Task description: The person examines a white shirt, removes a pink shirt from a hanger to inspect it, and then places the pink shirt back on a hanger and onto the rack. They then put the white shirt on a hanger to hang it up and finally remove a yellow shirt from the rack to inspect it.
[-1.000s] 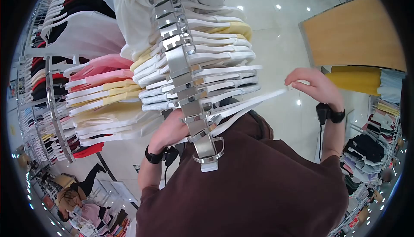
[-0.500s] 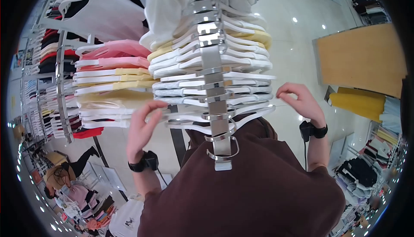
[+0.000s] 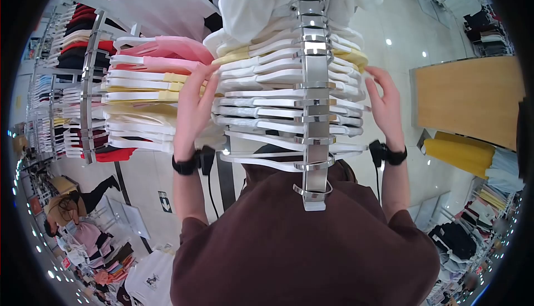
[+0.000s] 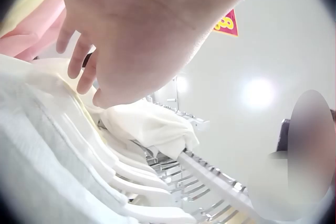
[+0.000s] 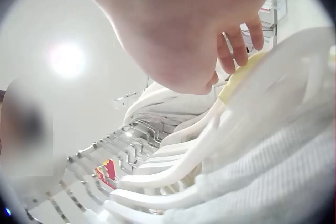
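White hangers (image 3: 261,93) with white, grey and yellow garments hang along a metal rail (image 3: 316,133) that runs toward the person's chest. My left hand (image 3: 193,105) is at the left ends of these hangers, fingers extended and spread; it holds nothing. On the other side, my right hand (image 3: 385,105) is beside the hangers' right ends, its fingers relaxed near a yellow garment (image 3: 350,57). In the left wrist view the left hand (image 4: 142,35) hovers above white garments. The right wrist view has the right hand (image 5: 184,29) with fingertips close to the yellow garment (image 5: 239,79); contact is unclear.
Pink garments (image 3: 167,55) and yellow ones hang on the left, near the left forearm. A wooden panel (image 3: 467,100) stands at the right above a yellow cloth (image 3: 459,153). Another person (image 3: 69,206) is at the lower left.
My left hand has left the front hangers and moved forward along the rail's left side. The right hand has let the front hanger's end go and moved forward too. The view has shifted.
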